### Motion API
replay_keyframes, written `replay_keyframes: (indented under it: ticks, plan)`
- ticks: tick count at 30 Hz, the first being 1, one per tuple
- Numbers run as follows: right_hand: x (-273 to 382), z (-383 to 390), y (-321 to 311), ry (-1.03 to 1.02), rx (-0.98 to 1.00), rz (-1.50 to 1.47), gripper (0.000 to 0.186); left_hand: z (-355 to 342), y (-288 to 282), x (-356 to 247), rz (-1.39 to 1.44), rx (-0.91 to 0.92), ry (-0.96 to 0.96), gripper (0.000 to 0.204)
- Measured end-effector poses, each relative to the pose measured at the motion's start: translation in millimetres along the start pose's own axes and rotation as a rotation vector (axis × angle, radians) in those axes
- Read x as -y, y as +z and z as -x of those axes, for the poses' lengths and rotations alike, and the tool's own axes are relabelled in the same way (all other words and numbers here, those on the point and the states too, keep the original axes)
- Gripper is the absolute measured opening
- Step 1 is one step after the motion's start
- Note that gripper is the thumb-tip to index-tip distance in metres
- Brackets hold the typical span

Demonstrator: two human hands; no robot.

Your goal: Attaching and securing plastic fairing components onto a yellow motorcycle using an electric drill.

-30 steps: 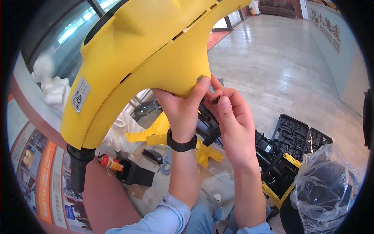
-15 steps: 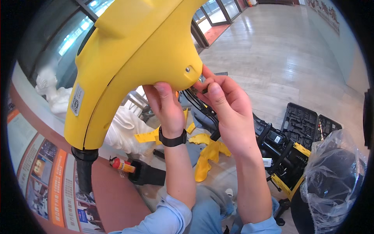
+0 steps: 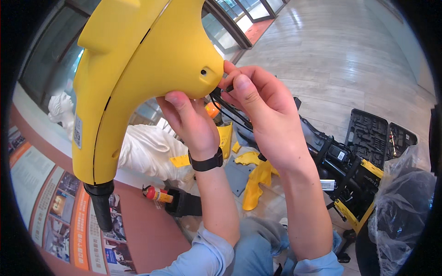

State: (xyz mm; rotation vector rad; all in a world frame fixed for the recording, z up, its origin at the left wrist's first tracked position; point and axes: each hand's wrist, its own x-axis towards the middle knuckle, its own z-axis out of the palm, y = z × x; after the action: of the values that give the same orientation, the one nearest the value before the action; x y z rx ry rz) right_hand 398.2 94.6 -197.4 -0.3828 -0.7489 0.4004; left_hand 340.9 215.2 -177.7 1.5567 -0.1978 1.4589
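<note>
Your left hand (image 3: 198, 133), its grip unclear, has moved its thumb away from the hole (image 3: 203, 72), leaving it exposed in the yellow shell (image 3: 156, 60) before you. Your right hand (image 3: 271, 110) pinches a small dark piece (image 3: 229, 88).

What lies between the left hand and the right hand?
In the head view, the rounded end of the yellow cover reaches between left hand and right hand; below it, black cables and an orange object show.
</note>
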Motion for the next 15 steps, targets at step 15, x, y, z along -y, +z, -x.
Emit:
replay_keyframes:
  ticks: [15]
  plan:
    - [-6.1, -1.3, -1.4, -0.052, -0.001, 0.155, 0.016, -2.4, 1.8, 3.3, -0.052, 0.037, 0.046, 0.06]
